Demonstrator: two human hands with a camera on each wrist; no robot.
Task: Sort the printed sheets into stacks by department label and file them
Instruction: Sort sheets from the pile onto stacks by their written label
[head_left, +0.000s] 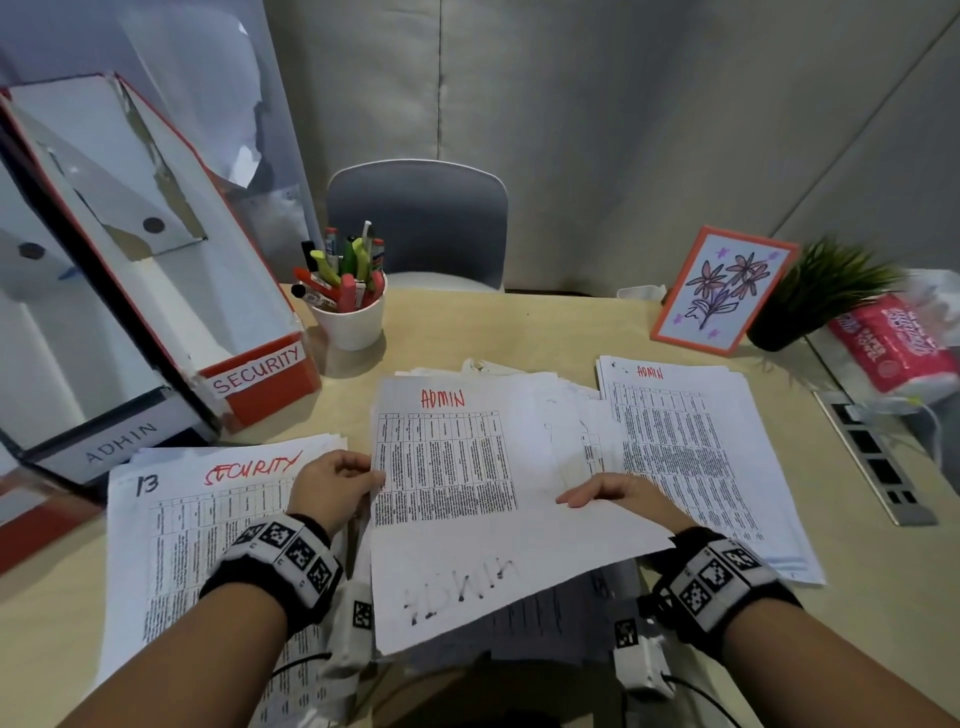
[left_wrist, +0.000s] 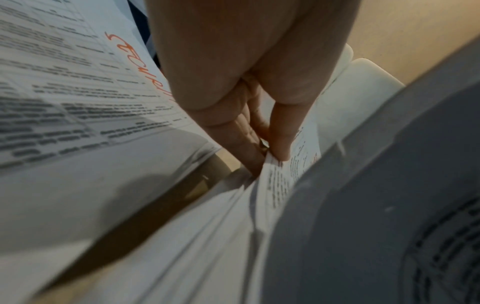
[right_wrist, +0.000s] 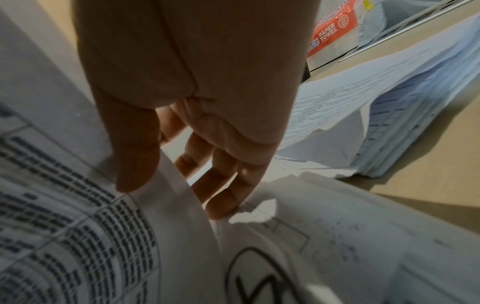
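Note:
An ADMIN sheet (head_left: 452, 467) with a red label is lifted off the middle pile (head_left: 561, 410) of printed sheets. My left hand (head_left: 340, 480) pinches its left edge, and the left wrist view shows thumb and fingers of the left hand (left_wrist: 270, 154) closed on the paper edge (left_wrist: 280, 185). My right hand (head_left: 602, 493) holds the right edge; in the right wrist view its thumb (right_wrist: 135, 174) lies on top of the sheet (right_wrist: 78, 226) with the fingers (right_wrist: 228, 195) beneath. A SECURITY stack (head_left: 208, 519) lies left, an ADMIN stack (head_left: 685, 447) right.
Two file boxes stand at the left: a red one labelled SECURITY (head_left: 260, 374) and one labelled ADMIN (head_left: 119, 441). A pen cup (head_left: 350, 317), a framed flower picture (head_left: 722, 291), a plant (head_left: 821, 296) and a paper towel pack (head_left: 898, 343) line the back of the table (head_left: 519, 332).

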